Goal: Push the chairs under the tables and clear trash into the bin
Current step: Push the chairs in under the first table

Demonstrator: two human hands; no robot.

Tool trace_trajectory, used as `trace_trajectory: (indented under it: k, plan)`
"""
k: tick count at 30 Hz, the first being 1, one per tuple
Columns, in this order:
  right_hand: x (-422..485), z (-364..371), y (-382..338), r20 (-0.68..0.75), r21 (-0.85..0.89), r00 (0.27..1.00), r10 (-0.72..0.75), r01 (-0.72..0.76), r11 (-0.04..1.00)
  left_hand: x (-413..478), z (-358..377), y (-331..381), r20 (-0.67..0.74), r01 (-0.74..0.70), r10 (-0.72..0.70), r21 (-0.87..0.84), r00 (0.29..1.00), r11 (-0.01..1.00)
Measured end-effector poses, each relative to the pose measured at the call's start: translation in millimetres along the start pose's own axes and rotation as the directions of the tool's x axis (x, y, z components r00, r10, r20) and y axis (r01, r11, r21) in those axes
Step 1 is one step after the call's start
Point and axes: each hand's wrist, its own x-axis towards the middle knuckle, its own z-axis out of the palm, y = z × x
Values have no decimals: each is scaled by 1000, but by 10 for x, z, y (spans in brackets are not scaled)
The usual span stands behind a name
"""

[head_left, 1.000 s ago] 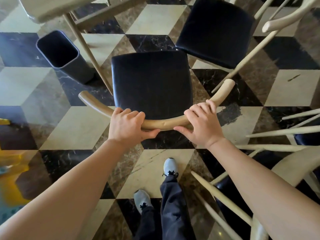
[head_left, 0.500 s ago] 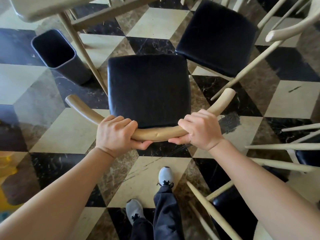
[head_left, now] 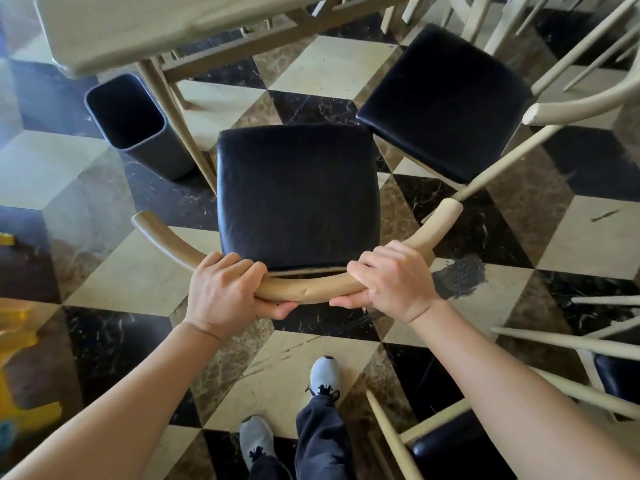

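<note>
left hand [head_left: 227,289] and right hand [head_left: 394,280] wrap shut on chair backrest [head_left: 311,292]. chair-pushing step; next, slide seat [head_left: 298,195] forward under table [head_left: 138,26].

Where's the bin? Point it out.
In the head view, the bin stands on the floor at upper left, beside the table leg and left of the held chair.

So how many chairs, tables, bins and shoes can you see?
Chairs: 4 (held chair, second chair, two cut off at right)
Tables: 1
Bins: 1
Shoes: 2
Total: 8
</note>
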Motion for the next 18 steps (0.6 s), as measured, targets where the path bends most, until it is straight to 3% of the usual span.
trace_trajectory:
  k: [9,18]
  plan:
    - [454,68,467,157,77,986,-64,52,996,295,90,-49,48,137,-139,43,989,990]
    - [865,188,649,145,28,987,-74,71,997,600,154,-420,42,115,-116,24,992,993]
